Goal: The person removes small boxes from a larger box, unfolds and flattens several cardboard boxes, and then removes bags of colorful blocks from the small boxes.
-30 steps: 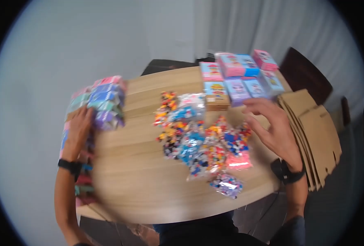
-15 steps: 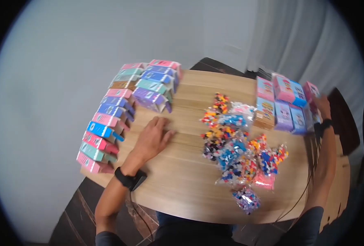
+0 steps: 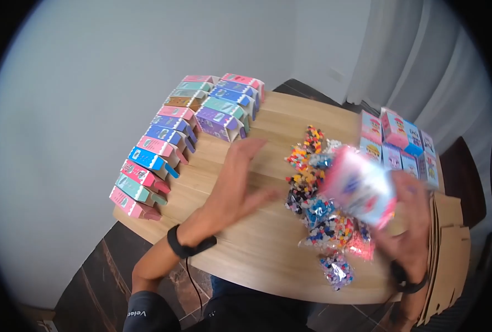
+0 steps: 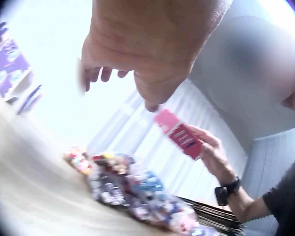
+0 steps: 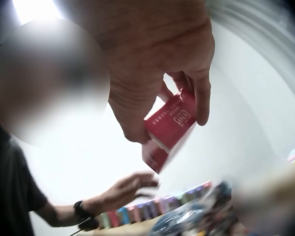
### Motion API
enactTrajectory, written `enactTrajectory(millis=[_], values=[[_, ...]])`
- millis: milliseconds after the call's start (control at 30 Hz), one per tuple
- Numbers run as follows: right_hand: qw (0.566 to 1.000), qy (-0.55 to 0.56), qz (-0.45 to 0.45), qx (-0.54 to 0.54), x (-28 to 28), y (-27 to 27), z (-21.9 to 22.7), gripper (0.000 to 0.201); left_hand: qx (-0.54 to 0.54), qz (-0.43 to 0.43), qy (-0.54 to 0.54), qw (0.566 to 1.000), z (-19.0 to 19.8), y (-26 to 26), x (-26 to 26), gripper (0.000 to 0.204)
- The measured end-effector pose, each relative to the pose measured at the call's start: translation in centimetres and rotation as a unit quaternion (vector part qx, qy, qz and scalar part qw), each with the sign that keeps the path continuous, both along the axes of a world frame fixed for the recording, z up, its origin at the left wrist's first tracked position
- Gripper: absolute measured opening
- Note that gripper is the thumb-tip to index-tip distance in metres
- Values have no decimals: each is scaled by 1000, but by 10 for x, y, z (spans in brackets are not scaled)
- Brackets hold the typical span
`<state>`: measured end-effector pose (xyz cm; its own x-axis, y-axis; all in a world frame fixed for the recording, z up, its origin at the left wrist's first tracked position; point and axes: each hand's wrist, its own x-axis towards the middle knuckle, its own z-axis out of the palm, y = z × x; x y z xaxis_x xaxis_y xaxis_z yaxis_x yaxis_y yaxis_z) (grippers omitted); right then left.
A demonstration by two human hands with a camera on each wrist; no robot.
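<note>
A pink and light-blue box (image 3: 361,187), blurred in the head view, hangs above the bags of colourful beads (image 3: 319,210). My right hand (image 3: 409,221) grips it at its right end; in the right wrist view thumb and fingers pinch the red box (image 5: 171,120) from both sides. My left hand (image 3: 232,188) is raised over the table left of the bags, fingers spread and holding nothing. The left wrist view shows the red box (image 4: 179,135) beyond my left hand (image 4: 142,49).
Two rows of opened coloured boxes (image 3: 171,130) stand along the left of the table (image 3: 246,260). More pink and blue boxes (image 3: 392,157) stand at the back right. Flattened cardboard (image 3: 448,249) lies at the right edge, near a dark chair (image 3: 463,171).
My right hand has come back from the boxes at the far right with one box over the bags. My left hand has lifted from the tabletop and moved rightward.
</note>
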<state>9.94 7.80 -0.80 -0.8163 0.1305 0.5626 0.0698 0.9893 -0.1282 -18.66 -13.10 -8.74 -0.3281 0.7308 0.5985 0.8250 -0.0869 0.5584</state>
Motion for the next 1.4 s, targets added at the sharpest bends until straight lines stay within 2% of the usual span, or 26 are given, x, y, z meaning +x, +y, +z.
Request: enactTrajectory(millis=[67,100,167,200,267,300,400,433,467,533,567,600,667,733,800,867,933,1000,1067,1133,1200,1233,1267,1300,1333,1400], values=[[995,-53,67,-53,-13,-33,-17,82,-11,-29,163,986,46,-5,47,95],[995,-64,46,-64,-18,-43,-24,82,-16,-52,151,987,51,-5,61,95],[976,-23,159,-147,-30,-50,-34,77,-145,-100,158,972,51,-4,83,100],[977,-31,144,-154,-31,-52,-43,77,-146,-115,148,971,46,-5,86,100],[872,36,206,-442,-34,-58,-57,61,-224,-116,69,965,36,-7,78,105],[821,77,168,-540,-37,-68,-62,39,-206,-87,98,970,30,-10,81,103],[856,95,172,-479,-35,-65,-78,27,-174,-57,96,978,19,-10,83,98],[885,119,153,-422,-35,-57,-83,32,-157,-60,33,985,19,-12,83,95],[883,126,146,-427,-32,-56,-85,32,-164,-67,37,983,17,-12,80,95],[837,103,113,-525,-27,-54,-84,33,-96,-118,-73,986,10,-10,72,96],[893,97,83,-432,-28,-57,-79,22,-101,-123,-70,985,9,-9,72,96],[891,102,77,-435,-31,-63,-78,22,-99,-101,-53,989,8,-9,75,97],[938,104,46,-329,-34,-73,-75,19,-95,-94,-35,990,8,-9,82,98],[946,89,3,-312,-34,-76,-69,25,-96,-49,59,992,11,-8,88,99],[930,86,-18,-357,-34,-80,-64,21,-85,-79,95,989,8,-8,89,95],[913,83,-4,-400,-37,-82,-79,17,-44,15,259,965,12,-8,97,91],[879,110,32,-463,-37,-84,-81,12,-40,16,268,962,15,-9,99,87],[867,127,32,-480,-25,-78,-77,12,-142,48,269,951,21,-15,90,86],[853,200,42,-481,-4,-50,-80,8,-165,76,241,953,21,-28,63,92],[702,167,-53,-690,18,-23,-65,15,-163,119,273,941,17,-37,35,98],[743,29,-146,-652,34,15,-77,22,-179,120,277,936,17,-39,10,101],[743,27,-133,-656,39,21,-87,22,-206,116,279,931,16,-38,-3,100],[859,-4,-171,-483,41,25,-98,24,-233,113,281,924,15,-35,-15,99],[937,-29,-198,-286,41,30,-105,27,-247,97,300,916,11,-33,-24,99],[941,-26,-177,-286,40,31,-107,27,-261,86,318,907,9,-32,-35,99],[929,142,-202,-275,38,27,-110,28,-326,55,331,884,14,-33,-45,98]])
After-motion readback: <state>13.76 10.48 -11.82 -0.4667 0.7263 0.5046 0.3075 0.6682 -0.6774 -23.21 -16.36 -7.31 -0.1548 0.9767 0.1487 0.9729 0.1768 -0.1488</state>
